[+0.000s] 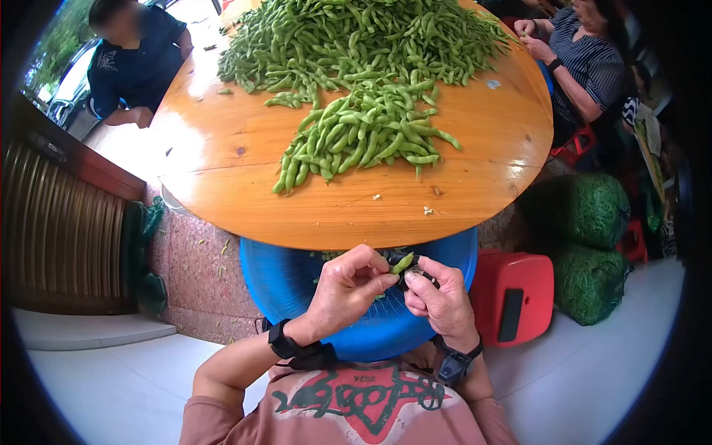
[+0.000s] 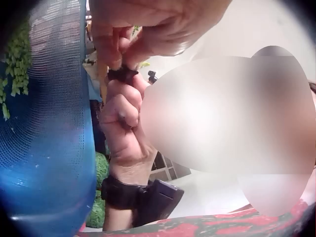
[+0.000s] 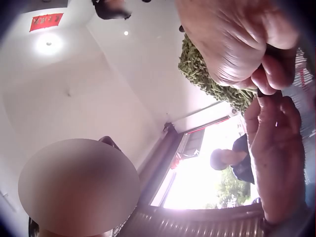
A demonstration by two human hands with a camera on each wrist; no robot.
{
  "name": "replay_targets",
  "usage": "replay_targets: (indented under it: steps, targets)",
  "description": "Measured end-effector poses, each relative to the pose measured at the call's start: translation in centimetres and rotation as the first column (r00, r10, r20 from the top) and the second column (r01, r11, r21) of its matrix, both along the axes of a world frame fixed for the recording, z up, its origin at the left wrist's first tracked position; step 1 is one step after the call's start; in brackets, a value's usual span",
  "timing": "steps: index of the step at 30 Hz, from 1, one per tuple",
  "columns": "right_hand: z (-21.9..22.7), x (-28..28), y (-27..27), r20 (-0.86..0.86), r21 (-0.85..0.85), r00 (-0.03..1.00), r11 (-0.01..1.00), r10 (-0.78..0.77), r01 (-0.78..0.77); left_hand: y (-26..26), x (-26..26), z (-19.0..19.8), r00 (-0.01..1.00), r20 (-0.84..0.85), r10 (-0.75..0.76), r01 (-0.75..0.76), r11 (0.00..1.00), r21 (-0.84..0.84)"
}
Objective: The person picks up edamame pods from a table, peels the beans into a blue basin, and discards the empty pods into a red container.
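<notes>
Over a blue basin (image 1: 271, 297), my two hands meet at a green soybean pod (image 1: 403, 262). My left hand (image 1: 343, 289) pinches the pod between thumb and fingertips. From the other side, my right hand (image 1: 443, 302) grips a small black tool (image 2: 123, 75), its fingers curled round it right at the pod. Most of the tool is hidden by the fingers, and I cannot tell its exact kind. Fingertips of both hands nearly touch in the right wrist view, where the pod is hidden. A small heap of pods (image 1: 356, 137) lies on the wooden table (image 1: 297, 215) beyond the hands.
A large pile of pods (image 1: 356, 37) covers the table's far side. To the right stand a red stool (image 1: 530, 297) and green net sacks (image 1: 589, 282). One person (image 1: 137, 70) is at the far left, another (image 1: 586, 67) at the far right.
</notes>
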State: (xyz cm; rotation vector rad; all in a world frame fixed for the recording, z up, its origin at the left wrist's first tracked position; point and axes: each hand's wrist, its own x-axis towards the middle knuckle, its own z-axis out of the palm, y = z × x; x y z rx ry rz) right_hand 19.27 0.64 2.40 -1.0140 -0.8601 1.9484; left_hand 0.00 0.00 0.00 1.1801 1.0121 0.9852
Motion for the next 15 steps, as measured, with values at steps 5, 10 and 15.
replay_targets:
  steps: [5, 10, 15]
  targets:
    - [0.1, 0.1, 0.2, -0.226, -0.047, 0.969, 0.993, 0.098, -0.111, -0.3, -1.4, 1.4, 0.860, 0.510, -0.021, 0.178, 0.949, -0.261]
    - [0.2, 1.1, 0.1, -0.167, -0.061, 0.974, 0.985, 0.152, -0.164, -0.4, -0.9, 0.8, 0.666, 0.745, -0.038, 0.384, 0.874, -0.299]
    - [0.3, 0.2, -0.3, 0.481, 0.537, 0.877, 0.791, 0.000, -0.294, 0.3, -0.3, 0.5, 0.982, -0.011, -0.187, 0.184, 0.975, -0.126]
